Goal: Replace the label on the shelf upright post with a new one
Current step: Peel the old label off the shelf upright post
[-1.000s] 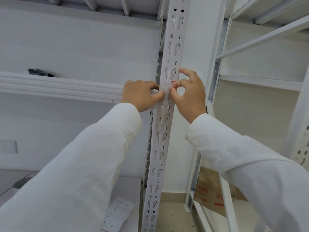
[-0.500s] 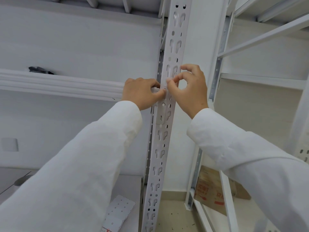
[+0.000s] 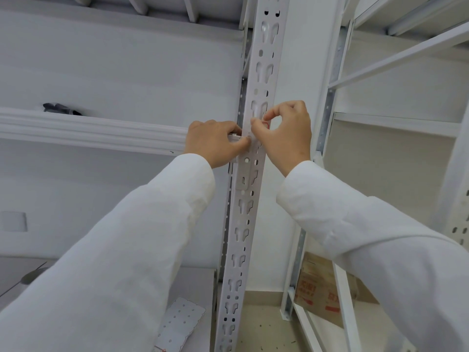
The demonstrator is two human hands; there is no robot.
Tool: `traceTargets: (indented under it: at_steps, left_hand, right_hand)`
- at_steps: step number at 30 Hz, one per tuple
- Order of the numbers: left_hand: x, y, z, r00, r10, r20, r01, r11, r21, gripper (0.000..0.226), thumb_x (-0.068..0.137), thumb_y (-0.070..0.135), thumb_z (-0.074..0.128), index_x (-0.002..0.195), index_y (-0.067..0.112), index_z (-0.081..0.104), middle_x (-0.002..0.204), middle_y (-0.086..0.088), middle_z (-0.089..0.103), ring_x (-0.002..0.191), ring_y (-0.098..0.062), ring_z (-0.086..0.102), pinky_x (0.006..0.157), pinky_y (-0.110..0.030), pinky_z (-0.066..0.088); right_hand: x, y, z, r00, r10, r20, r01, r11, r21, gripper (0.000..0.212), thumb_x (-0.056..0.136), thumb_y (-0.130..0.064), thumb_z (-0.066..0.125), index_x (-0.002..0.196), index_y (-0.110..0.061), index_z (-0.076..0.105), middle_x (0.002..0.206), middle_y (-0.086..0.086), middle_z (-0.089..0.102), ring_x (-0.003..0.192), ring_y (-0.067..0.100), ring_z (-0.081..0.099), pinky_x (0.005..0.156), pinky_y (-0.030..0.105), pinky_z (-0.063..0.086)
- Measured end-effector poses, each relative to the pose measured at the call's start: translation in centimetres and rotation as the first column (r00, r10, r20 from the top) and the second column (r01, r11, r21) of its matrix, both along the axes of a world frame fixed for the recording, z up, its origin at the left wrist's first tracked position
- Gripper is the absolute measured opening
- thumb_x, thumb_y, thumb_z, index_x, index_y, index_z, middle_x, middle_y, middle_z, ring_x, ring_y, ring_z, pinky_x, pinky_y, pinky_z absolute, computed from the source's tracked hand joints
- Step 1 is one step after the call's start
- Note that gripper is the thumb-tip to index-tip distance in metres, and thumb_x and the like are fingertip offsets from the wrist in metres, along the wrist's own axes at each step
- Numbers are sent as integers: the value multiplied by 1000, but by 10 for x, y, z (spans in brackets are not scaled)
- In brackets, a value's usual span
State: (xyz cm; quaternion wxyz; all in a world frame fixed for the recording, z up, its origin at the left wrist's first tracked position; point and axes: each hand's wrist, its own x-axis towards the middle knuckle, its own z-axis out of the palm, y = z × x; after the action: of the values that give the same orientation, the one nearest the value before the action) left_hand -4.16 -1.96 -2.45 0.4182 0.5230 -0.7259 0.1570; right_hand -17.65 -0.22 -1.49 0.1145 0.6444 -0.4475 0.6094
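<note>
A white slotted upright post (image 3: 250, 189) runs nearly vertical through the middle of the view, its long axis leaning slightly so the top sits further right than the foot, with its perforated face turned toward the camera. Both hands meet on that face at about mid-height, level with the white shelf beam (image 3: 91, 132) that reaches in from the left. The left hand (image 3: 215, 143) is curled closed, thumb and forefinger pressed together on a small pale strip at the post's left edge; whether this strip is a label or its backing cannot be told. The right hand (image 3: 284, 134) pinches thumb tip to forefinger tip at the post's face, the other fingers arched above so a ring-shaped gap shows, and in that gap a small label (image 3: 265, 124) with red marking is visible, lying against the post just beside the pinch. It is too small and too covered to tell which way its long side runs. Both forearms wear white sleeves (image 3: 142, 250). Low on the left, a white perforated plate (image 3: 181, 323) lies flat on a shelf surface, and a brown cardboard box (image 3: 317, 290) stands on the floor behind the neighbouring rack at the right.
</note>
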Motion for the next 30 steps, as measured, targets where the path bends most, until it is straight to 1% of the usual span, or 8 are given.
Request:
traceTargets:
  at_steps: [3,7,11,17,21,24,27,30]
  left_hand:
    - [0,-1,0,1000,-1,-7,1,1000,0,37,86,55,42,103,30,62,98,-2,69,100,-22,56,95,-35,29]
    - [1,-1,0,1000,3,-7,-3,1000,-6,36,85,54,43,102,29,63,97,-2,69,99,-23,56,94,-35,30]
    - [0,0,-1,1000,0,-8,0,1000,-11,37,86,54,43,102,29,63,95,-1,69,98,-22,57,94,-35,30]
    - [0,-1,-1,1000,6,-3,-6,1000,-11,36,86,55,43,103,30,63,98,-2,70,102,-23,57,94,-36,31]
    - [0,0,-1,1000,3,0,-3,1000,-16,37,86,55,43,104,30,63,99,0,70,102,-22,57,93,-35,30]
    - [0,1,-1,1000,3,1,-3,1000,-20,37,87,54,43,104,29,63,97,1,69,100,-21,56,93,-34,30]
    - [0,0,-1,1000,4,6,-4,1000,-23,37,87,54,42,105,29,63,95,1,69,99,-20,56,93,-34,30]
    - [0,-2,-2,1000,4,-1,-4,1000,-10,37,86,56,42,103,30,63,89,0,65,98,-21,56,91,-33,29]
  right_hand:
    - [0,0,1,1000,-7,-6,7,999,54,11,79,-21,62,75,-12,63,101,-6,44,108,15,45,79,16,28]
    - [1,1,0,1000,10,17,-11,998,65,11,79,-18,60,73,-9,64,101,-6,48,108,13,45,68,6,26]
    - [0,0,-6,996,45,73,-49,998,49,13,79,-18,60,71,-9,63,106,1,57,107,16,51,79,18,30]
    - [-4,-2,-17,991,84,102,-85,996,5,16,80,-18,62,66,-11,61,101,4,61,103,16,55,81,19,33]
    - [-4,-3,-19,984,114,138,-117,993,12,13,81,-20,62,69,-15,61,93,-4,59,101,17,55,81,21,35]
    - [-8,-4,-22,983,131,130,-133,991,10,14,80,-28,65,71,-19,60,90,-5,59,99,19,55,80,25,38]
    - [-9,-4,-24,989,119,91,-121,993,10,16,77,-35,68,74,-21,62,95,-2,60,100,16,53,81,26,39]
    - [-8,-6,-25,998,66,3,-66,997,39,12,78,-33,67,78,-22,62,101,-2,58,103,15,50,80,22,34]
